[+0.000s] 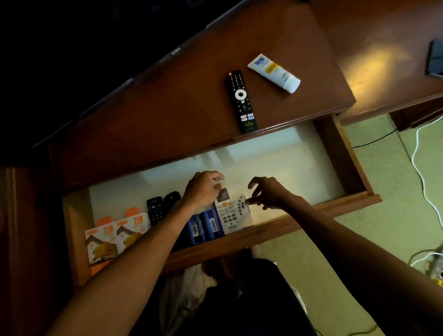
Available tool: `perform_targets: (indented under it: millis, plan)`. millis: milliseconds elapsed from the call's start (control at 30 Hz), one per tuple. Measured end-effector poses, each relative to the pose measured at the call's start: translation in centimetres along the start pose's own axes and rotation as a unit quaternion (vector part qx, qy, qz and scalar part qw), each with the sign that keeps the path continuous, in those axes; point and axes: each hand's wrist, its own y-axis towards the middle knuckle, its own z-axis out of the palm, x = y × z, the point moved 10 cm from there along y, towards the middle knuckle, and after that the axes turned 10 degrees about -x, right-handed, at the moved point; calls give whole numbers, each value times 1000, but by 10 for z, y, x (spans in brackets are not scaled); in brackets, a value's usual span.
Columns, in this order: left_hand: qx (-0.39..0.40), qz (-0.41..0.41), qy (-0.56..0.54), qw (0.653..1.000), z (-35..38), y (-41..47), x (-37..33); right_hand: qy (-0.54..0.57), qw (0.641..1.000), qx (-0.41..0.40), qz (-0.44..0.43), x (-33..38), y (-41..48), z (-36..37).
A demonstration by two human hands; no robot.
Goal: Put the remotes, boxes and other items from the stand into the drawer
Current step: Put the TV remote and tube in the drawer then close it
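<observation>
We see little writing we can read: the white remote (pixel 227 212) in the lower middle of the frame carries a dark brand word at its near end, too small for us to make out, and the two orange boxes (pixel 115 237) at the lower left show large printed figures we cannot decipher. The left hand (pixel 203 189) rests on the far end of the white remote, fingers curled over its screen, gripping it. The right hand (pixel 266 192) hovers just beside it, fingers spread and slack, one fingertip touching a small grey remote (pixel 242 206) that lies against the white one; it clasps nothing. Both remotes lie in the open drawer (pixel 348 156), along its near edge, in a row with two blue boxes (pixel 204 225), two black remotes (pixel 155 209) and the orange boxes. On the stand (pixel 157 120) above, in the upper middle of the frame, a long black remote (pixel 241 100) and a white tube (pixel 273 72) with a yellow label remain. A dark television (pixel 58 61) fills the upper left. White cables (pixel 429 198) trail over the floor at the right.
</observation>
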Motion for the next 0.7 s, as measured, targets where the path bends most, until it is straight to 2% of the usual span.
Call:
perform_targets:
  millis: [133,267,333,433,567,700]
  plan:
    - [-19,58,-21,998,-39,7,-49,-8,994,-84,-68,32,-8,-66]
    - [-104,69,-45,991,-89,40,-105,10,975,-194,-110,63,-3,-149]
    - [-148,58,-52,986,-108,60,-128,-7,961,-239,-136,79,3,-191]
    - [-180,15,-45,983,-120,95,-149,-31,947,-292,-130,91,24,-248]
    - [-145,-84,-40,985,-111,140,-158,-92,945,-276,-152,99,73,-286]
    - [-109,-151,-71,980,-91,159,-172,-162,948,-238,-137,95,120,-296]
